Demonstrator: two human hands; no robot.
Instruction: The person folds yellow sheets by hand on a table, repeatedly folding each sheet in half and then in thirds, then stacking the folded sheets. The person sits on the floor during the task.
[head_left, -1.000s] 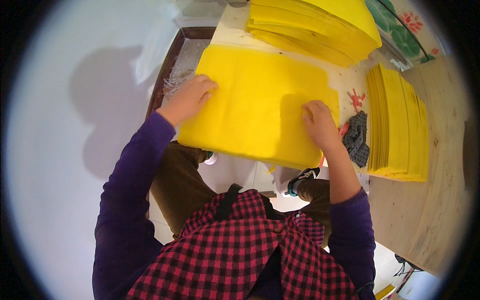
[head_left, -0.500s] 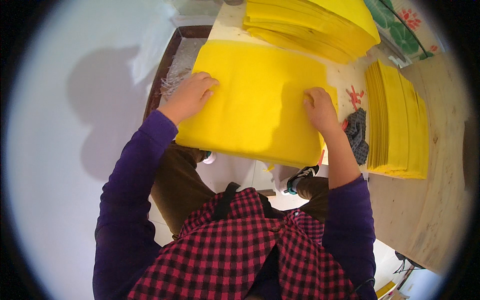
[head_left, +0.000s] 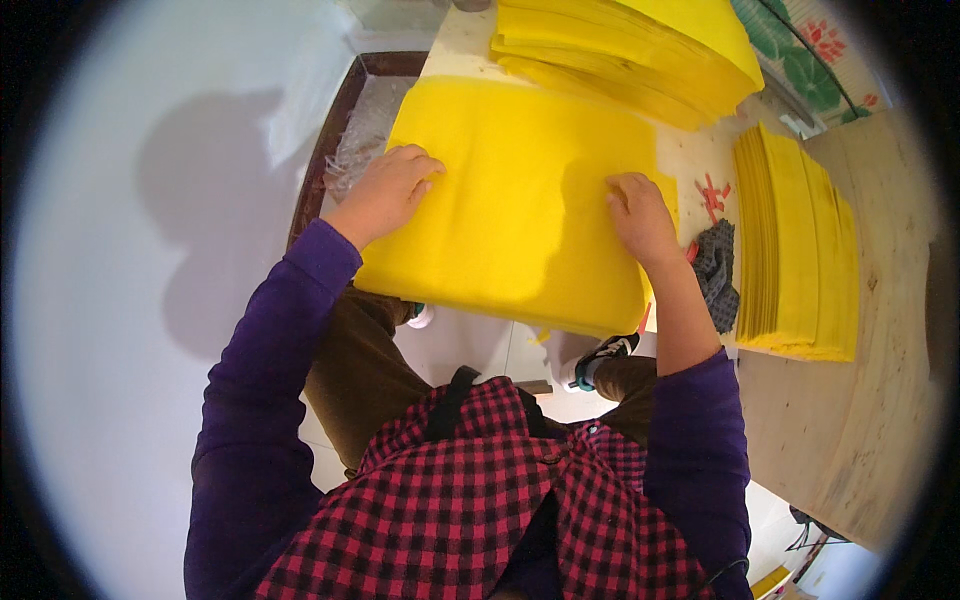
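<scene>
Centrally, a yellow sheet point(head_left: 520, 200) lies flat on the table point(head_left: 690, 160), its near edge hanging over the table's rim above the person's knees. Both hands rest on it palm down, grasping nothing. The left hand point(head_left: 385, 192) presses the sheet's left edge at about 9 o'clock, fingers slightly curled and pointing toward 2 o'clock. The right hand point(head_left: 640, 215) lies flat near the sheet's right edge at about 3 o'clock, fingers pointing toward 11 o'clock. At 12 to 1 o'clock of the sheet a stack point(head_left: 630, 45) of like yellow sheets sits, touching or overlapping its far edge. At 3 o'clock, well apart from the sheet, a second pile point(head_left: 800, 250) stands by. Between that pile and the right hand lies a dark cloth point(head_left: 717, 270), just beside the wrist.
</scene>
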